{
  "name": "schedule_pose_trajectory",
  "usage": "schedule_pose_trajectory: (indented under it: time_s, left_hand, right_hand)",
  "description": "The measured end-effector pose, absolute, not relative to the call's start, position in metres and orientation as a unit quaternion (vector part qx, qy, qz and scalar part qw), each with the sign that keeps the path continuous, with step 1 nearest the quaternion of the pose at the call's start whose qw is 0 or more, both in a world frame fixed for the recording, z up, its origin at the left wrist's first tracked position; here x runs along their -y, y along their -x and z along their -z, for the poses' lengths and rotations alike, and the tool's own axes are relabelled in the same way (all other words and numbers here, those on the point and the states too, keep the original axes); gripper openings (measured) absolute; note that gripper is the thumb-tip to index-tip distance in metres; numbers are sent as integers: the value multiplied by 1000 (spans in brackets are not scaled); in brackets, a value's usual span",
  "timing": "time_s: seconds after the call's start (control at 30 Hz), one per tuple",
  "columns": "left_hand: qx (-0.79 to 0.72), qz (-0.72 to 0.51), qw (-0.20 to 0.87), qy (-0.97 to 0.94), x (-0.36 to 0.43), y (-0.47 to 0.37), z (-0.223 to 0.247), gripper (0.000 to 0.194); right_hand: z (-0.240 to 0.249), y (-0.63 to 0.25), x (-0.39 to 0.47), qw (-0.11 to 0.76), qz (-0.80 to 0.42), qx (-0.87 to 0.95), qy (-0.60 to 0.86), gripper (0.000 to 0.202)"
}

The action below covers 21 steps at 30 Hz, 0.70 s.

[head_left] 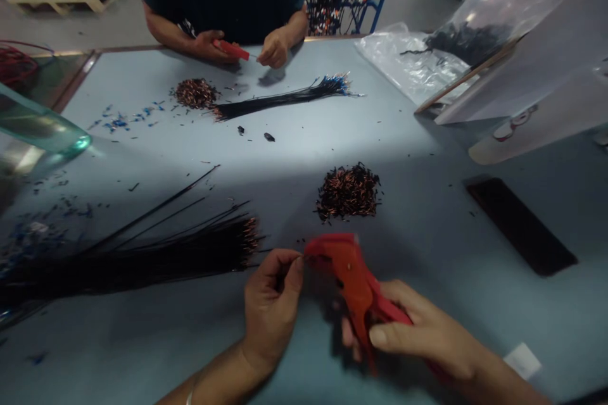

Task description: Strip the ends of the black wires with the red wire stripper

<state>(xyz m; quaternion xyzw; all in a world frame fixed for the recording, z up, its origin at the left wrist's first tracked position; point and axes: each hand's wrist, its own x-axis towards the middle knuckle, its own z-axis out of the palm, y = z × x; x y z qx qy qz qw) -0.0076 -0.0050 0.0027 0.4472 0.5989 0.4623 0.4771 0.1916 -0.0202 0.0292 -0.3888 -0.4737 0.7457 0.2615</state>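
My left hand (273, 304) pinches a thin black wire, its end at the jaws of a red wire stripper (349, 272). My right hand (418, 329) is wrapped round the stripper's handles, over the front of the table. A thick bundle of black wires (142, 266) with bare copper ends lies to the left of my left hand. Just beyond the stripper sits a pile of cut black insulation and copper bits (349, 191). Whether the jaws are closed on the wire I cannot tell.
Across the table (304, 139) a person (221, 0) holds a red tool. Before them lie a smaller wire bundle (280, 100) and a scrap pile (194, 93). A dark phone-like slab (522, 224) and plastic bags (413, 63) are at right, a glass bottle (42, 126) at left.
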Motion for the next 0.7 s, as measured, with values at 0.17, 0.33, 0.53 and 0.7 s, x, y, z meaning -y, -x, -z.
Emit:
schedule_pose_trajectory:
  time_s: [0.17, 0.33, 0.53, 0.7]
  left_hand:
    - [-615, -453, 456, -457, 4, 7, -4, 13]
    - [-607, -456, 461, -459, 5, 7, -4, 13]
    - [-605, -452, 467, -460, 5, 6, -5, 14]
    - [-598, -469, 478, -441, 6, 7, 0, 15]
  right_hand:
    - [-12, -193, 19, 289, -847, 289, 341, 36]
    - [-14, -195, 19, 308, -849, 285, 321, 34]
    - [-11, -202, 20, 353, -819, 337, 302, 46]
    - [-14, -216, 24, 390, -826, 303, 271, 44]
